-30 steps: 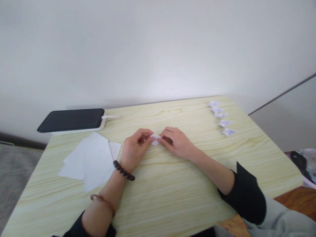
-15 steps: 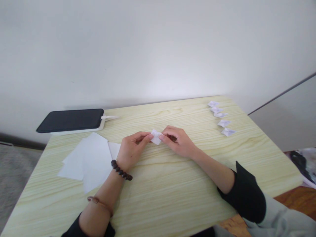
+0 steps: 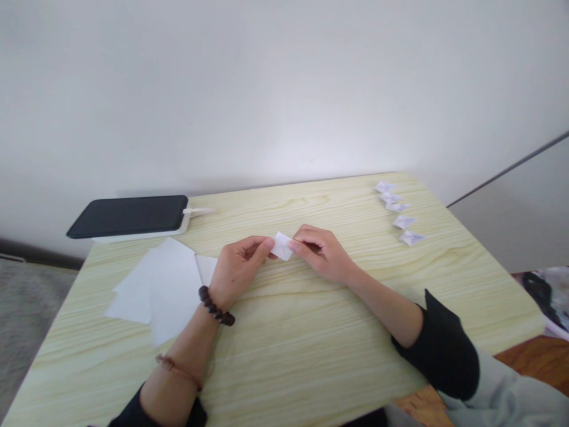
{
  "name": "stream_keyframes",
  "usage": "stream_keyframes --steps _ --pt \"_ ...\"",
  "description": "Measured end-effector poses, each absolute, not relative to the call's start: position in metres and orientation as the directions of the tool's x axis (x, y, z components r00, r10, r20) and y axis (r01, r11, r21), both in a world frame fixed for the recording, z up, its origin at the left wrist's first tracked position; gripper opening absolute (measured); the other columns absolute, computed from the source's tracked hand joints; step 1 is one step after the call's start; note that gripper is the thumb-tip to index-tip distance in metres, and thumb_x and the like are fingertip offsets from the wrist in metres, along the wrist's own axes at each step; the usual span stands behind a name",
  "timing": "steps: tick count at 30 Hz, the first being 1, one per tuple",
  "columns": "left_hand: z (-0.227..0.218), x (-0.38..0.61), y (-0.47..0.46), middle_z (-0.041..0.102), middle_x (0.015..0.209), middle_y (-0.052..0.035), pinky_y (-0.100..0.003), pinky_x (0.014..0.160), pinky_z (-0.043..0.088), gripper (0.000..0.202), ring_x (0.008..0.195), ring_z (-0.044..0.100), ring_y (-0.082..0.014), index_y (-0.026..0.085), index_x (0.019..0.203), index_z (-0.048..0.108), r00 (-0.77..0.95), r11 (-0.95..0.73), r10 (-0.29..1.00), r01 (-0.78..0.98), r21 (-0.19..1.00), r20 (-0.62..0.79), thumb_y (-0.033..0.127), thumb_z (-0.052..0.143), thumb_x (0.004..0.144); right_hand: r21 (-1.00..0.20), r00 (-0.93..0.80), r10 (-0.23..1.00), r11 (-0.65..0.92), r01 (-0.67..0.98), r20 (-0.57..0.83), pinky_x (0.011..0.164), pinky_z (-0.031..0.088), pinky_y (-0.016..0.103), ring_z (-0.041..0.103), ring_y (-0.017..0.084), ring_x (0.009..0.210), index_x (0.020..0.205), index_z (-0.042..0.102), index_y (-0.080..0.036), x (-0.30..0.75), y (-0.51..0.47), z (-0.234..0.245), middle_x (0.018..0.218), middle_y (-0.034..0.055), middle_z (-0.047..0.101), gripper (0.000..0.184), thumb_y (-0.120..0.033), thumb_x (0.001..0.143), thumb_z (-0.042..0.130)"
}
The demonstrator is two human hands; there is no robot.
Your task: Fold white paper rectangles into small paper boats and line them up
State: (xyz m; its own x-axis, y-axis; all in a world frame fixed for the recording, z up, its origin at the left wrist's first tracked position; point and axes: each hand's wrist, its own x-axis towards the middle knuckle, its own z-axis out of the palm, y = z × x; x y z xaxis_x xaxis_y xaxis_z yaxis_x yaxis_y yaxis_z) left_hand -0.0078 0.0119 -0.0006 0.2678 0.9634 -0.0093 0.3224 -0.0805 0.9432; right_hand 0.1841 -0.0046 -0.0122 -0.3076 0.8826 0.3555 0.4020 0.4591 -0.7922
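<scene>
A small folded square of white paper (image 3: 282,247) is held just above the middle of the table, one corner toward me. My left hand (image 3: 242,261) pinches its left corner between thumb and fingers. On the opposite corner, the thumb and forefinger of my right hand (image 3: 320,252) are closed too. Beside my left wrist lie several loose white paper sheets (image 3: 173,284), overlapping and partly hidden by my forearm. Several small folded paper boats (image 3: 403,222) stand in a row near the table's far right edge.
On the wood-patterned table (image 3: 302,344), at the back left, a black-topped phone (image 3: 131,214) rests on a white block, with a white cable (image 3: 200,211) at its right end. A white wall (image 3: 284,89) rises behind the table's far edge.
My left thumb has slid slightly left on the folded paper, baring more of its left side. Both hands stay in nearly the same place.
</scene>
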Motion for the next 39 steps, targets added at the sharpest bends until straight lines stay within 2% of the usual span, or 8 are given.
stream_keyframes --steps 5,13,20,28,34,39 --pt "0.001 -0.008 0.011 0.072 0.071 -0.0031 -0.023 0.060 0.049 0.032 0.066 0.063 -0.0158 0.017 0.082 0.070 0.275 -0.108 0.961 0.379 0.919 -0.001 0.045 0.055 0.083 -0.789 -0.268 0.892 0.449 0.420 0.364 0.056 0.036 0.024 0.047 0.010 0.061 0.070 0.057 -0.017 0.183 -0.005 -0.011 0.068 -0.0001 0.050 0.027 -0.030 0.092 0.047" --pt "-0.006 -0.008 0.013 0.066 0.058 0.0008 -0.022 0.047 0.039 0.031 0.048 0.053 -0.0113 0.018 0.075 0.070 0.256 -0.128 0.967 0.445 0.886 0.011 0.044 0.055 0.083 -0.773 -0.322 0.880 0.465 0.431 0.350 0.057 0.037 0.024 0.048 0.011 0.063 0.069 0.057 -0.017 0.184 -0.004 -0.011 0.068 0.0006 0.050 0.030 -0.032 0.093 0.046" --pt "-0.002 -0.006 0.012 0.070 0.066 -0.0011 -0.023 0.061 0.048 0.026 0.061 0.062 -0.0138 0.017 0.073 0.067 0.236 -0.116 0.971 0.388 0.915 0.023 0.038 0.055 0.082 -0.788 -0.285 0.890 0.450 0.419 0.356 0.056 0.036 0.024 0.046 0.011 0.060 0.068 0.056 -0.017 0.182 -0.003 -0.011 0.066 -0.0003 0.050 0.032 -0.034 0.093 0.046" --pt "-0.009 -0.008 0.011 0.069 0.073 -0.0009 -0.021 0.052 0.040 0.033 0.058 0.056 -0.0121 0.017 0.087 0.068 0.312 -0.158 0.950 0.385 0.909 0.033 0.048 0.056 0.083 -0.765 -0.346 0.877 0.466 0.444 0.334 0.056 0.036 0.023 0.048 0.010 0.059 0.072 0.060 -0.016 0.182 -0.004 -0.013 0.067 -0.0001 0.051 0.028 -0.031 0.092 0.048" --pt "-0.014 -0.011 0.013 0.066 0.070 0.0001 -0.023 0.054 0.039 0.030 0.059 0.054 -0.0120 0.017 0.084 0.067 0.339 -0.193 0.940 0.440 0.877 0.037 0.045 0.055 0.083 -0.718 -0.407 0.856 0.499 0.485 0.320 0.056 0.034 0.022 0.046 0.009 0.058 0.067 0.057 -0.016 0.181 -0.004 -0.015 0.065 -0.0011 0.049 0.028 -0.030 0.091 0.050" --pt "-0.013 -0.009 0.012 0.066 0.073 -0.0016 -0.023 0.056 0.041 0.032 0.062 0.056 -0.0131 0.016 0.086 0.066 0.335 -0.168 0.941 0.376 0.911 0.035 0.046 0.055 0.083 -0.792 -0.401 0.872 0.446 0.416 0.281 0.052 0.032 0.020 0.044 0.008 0.055 0.067 0.057 -0.015 0.182 -0.004 -0.013 0.063 -0.0019 0.050 0.022 -0.024 0.087 0.054"
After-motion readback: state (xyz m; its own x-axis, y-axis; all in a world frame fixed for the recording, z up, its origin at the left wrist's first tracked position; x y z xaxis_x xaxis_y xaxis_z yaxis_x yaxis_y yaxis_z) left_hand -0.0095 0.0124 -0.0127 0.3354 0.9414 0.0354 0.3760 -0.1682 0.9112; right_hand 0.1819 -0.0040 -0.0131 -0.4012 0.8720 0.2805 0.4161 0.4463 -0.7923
